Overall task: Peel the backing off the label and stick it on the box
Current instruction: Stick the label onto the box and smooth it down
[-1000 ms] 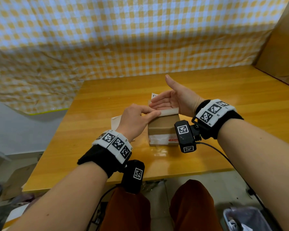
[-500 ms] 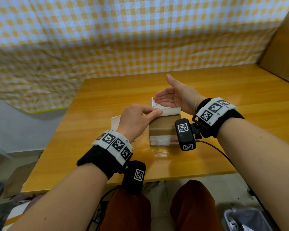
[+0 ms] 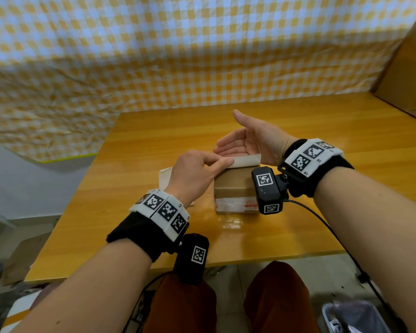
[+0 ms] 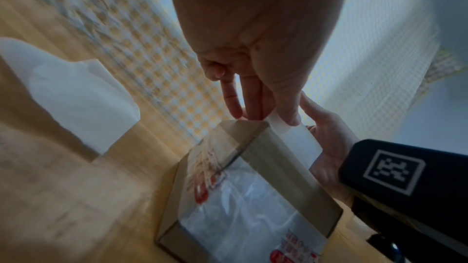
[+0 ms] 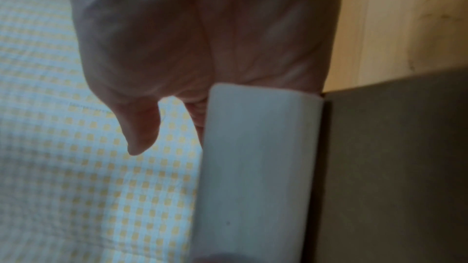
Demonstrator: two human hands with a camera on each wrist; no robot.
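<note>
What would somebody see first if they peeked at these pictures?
First, two hands meeting over a small cardboard box in the middle of the wooden table. The left hand pinches a white label at the box's top edge, and the right hand lies flat and open behind it. A white backing sheet rests on the table left of the box, before a yellow checked cloth.

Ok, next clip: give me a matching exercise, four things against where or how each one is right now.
Things:
1. label
2. box
3. backing sheet
4. right hand

States:
A. lies loose on the table, left of the box
B. pinched at one end by the left hand, over the box top
C. open, fingers straight, behind the label
D. stands on the table between both hands

Pairs: 1-B, 2-D, 3-A, 4-C
</note>
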